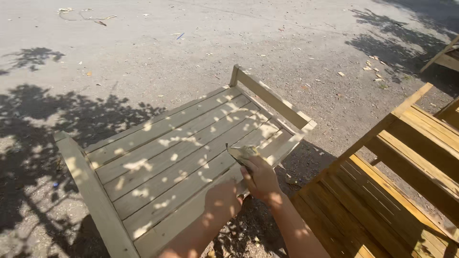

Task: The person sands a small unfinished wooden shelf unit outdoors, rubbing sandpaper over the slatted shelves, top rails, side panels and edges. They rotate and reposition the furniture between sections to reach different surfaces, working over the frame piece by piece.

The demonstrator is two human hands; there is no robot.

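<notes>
A pale, unpainted wooden slatted bench (172,153) lies on the ground under dappled tree shade. My right hand (260,179) presses a small folded piece of sandpaper (241,153) onto the slat nearest me, close to the bench's right end rail. My left hand (222,198) lies against the near edge of the same slat, just left of my right hand, fingers closed on the wood.
A second bench of yellower, varnished wood (392,181) stands to the right, close to my right arm. Another wooden piece (447,55) shows at the far right edge. The ground (143,48) is gravelly dirt with scattered twigs and leaves.
</notes>
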